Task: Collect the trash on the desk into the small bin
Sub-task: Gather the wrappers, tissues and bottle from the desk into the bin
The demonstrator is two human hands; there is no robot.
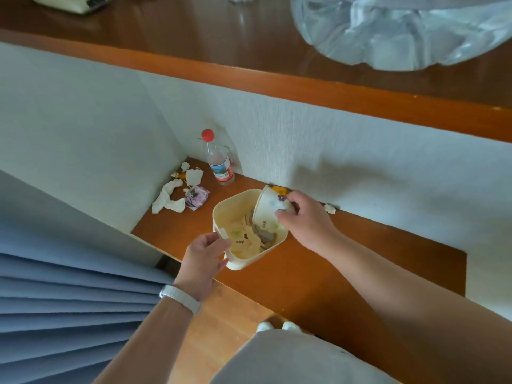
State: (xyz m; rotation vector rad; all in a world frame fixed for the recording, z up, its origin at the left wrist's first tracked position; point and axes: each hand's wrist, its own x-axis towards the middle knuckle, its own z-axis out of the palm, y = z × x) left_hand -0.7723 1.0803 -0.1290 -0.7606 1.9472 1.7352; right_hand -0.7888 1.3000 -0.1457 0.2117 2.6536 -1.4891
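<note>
A small cream bin [221, 210] sits on the wooden desk [318, 261], with crumpled paper and wrappers inside. My left hand [203, 257] grips its near rim at the left corner. My right hand [307, 218] holds a white paper cup [270, 207] with small printed flowers, tilted mouth-down over the bin's far right edge. An orange wrapper [278, 189] peeks out behind the cup. White tissue scraps [169, 199] and a purple cartoon wrapper [197, 197] lie in the desk's left corner. A tiny crumpled scrap [329, 208] rests against the wall to the right.
A clear plastic bottle [219, 159] with a red cap stands in the corner by the wall. White walls enclose the desk at back and left. Above is a wooden shelf [249, 51] holding a clear plastic bag [401, 31]. A blue curtain [63, 314] hangs at left.
</note>
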